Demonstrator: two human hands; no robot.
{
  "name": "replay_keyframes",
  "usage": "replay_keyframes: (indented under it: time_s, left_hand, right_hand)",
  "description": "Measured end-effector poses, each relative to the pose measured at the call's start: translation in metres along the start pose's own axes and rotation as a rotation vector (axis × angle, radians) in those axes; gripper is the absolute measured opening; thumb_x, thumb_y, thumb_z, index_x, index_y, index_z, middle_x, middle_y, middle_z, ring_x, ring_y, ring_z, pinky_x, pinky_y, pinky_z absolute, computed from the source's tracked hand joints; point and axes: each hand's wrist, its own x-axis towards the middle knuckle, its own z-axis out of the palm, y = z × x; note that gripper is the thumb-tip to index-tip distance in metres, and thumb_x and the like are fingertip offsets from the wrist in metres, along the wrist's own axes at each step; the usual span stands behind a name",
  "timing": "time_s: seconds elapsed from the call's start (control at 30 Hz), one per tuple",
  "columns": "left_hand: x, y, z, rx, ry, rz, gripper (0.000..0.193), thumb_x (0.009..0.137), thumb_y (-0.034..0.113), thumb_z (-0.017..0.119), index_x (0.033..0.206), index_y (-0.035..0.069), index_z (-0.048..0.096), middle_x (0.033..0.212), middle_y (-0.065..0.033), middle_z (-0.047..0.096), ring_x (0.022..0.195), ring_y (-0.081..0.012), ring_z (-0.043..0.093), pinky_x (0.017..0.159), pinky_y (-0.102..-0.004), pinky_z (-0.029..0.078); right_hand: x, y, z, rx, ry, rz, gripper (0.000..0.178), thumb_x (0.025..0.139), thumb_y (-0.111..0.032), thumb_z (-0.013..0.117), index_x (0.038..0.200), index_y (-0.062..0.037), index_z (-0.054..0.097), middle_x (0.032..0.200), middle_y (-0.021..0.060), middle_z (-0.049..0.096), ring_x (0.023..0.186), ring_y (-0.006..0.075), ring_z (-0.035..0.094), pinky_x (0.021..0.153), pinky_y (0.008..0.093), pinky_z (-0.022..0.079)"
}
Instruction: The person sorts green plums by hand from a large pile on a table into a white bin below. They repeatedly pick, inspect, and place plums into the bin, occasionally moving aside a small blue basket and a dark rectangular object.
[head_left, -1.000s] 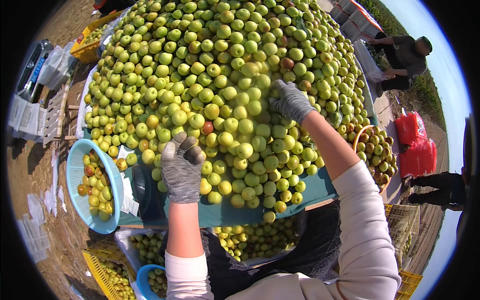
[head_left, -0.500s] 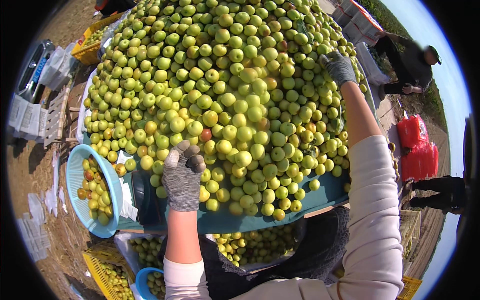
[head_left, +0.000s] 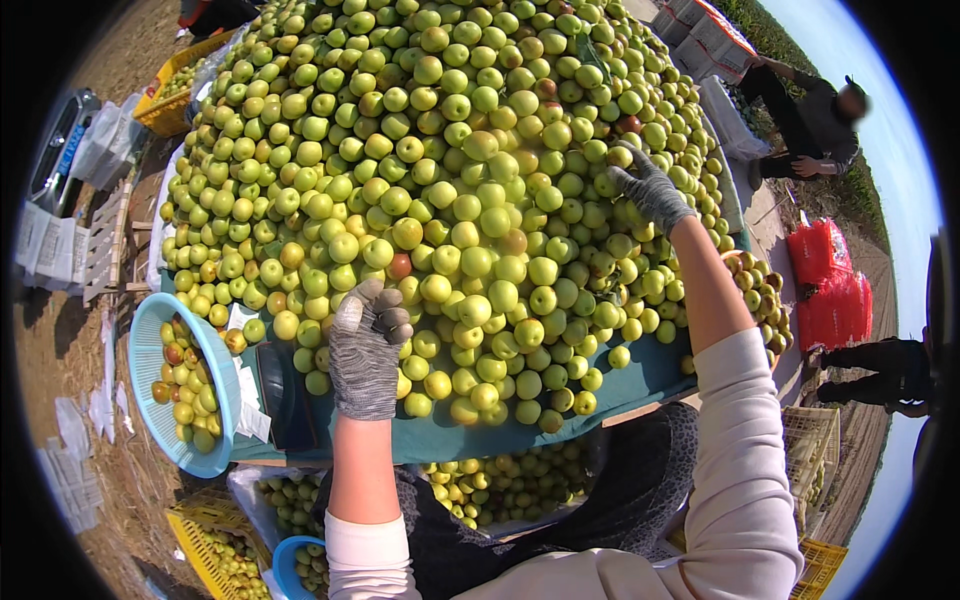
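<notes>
Fingers [head_left: 638,162] of the right hand [head_left: 657,193] have come down the fruit pile [head_left: 409,149].

1 blue, oblong number plate [head_left: 71,149] with white letters and numbers is on the dark car [head_left: 54,152], left of the big heap of round green fruit [head_left: 400,150].

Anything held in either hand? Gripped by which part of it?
Can't tell. Left hand is curled, its palm hidden; right hand has finger and thumb at a round green fruit, grip unclear.
</notes>
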Motion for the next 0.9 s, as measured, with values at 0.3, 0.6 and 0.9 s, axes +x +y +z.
replay_keyframes:
  time_s: [0.3,0.6,0.9]
  left_hand:
    - [-0.003,-0.008,0.008,0.085,0.003,-0.007,0.034,0.097,0.032,0.052,0.115,0.003,0.058,0.096,-0.0106,0.066,0.074,-0.0187,0.064,0.064,-0.0303,0.056]
    - [0.0,-0.008,0.0,0.113,-0.045,-0.001,0.036,0.094,0.032,0.055,0.114,0.002,0.058,0.099,-0.0123,0.067,0.079,-0.0213,0.066,0.067,-0.0321,0.058]
    - [-0.004,-0.009,0.007,0.202,-0.007,0.022,0.036,0.091,0.033,0.058,0.112,0.004,0.059,0.098,-0.0101,0.066,0.077,-0.0181,0.065,0.067,-0.0292,0.056]
  right_hand:
    - [-0.078,-0.014,0.034,-0.147,0.108,-0.394,0.056,0.086,-0.021,0.067,0.139,-0.0212,0.047,0.127,0.0208,0.049,0.1,0.0318,0.062,0.093,0.0382,0.05]
    - [0.069,0.005,-0.017,-0.32,0.342,0.015,0.035,0.09,-0.033,0.057,0.116,-0.0096,0.064,0.108,0.0197,0.066,0.102,0.0328,0.063,0.09,0.0414,0.049]
    - [0.094,-0.002,-0.009,-0.4,-0.068,0.095,0.055,0.082,-0.045,0.066,0.123,-0.0092,0.059,0.114,0.0192,0.064,0.109,0.0331,0.06,0.095,0.0404,0.047]
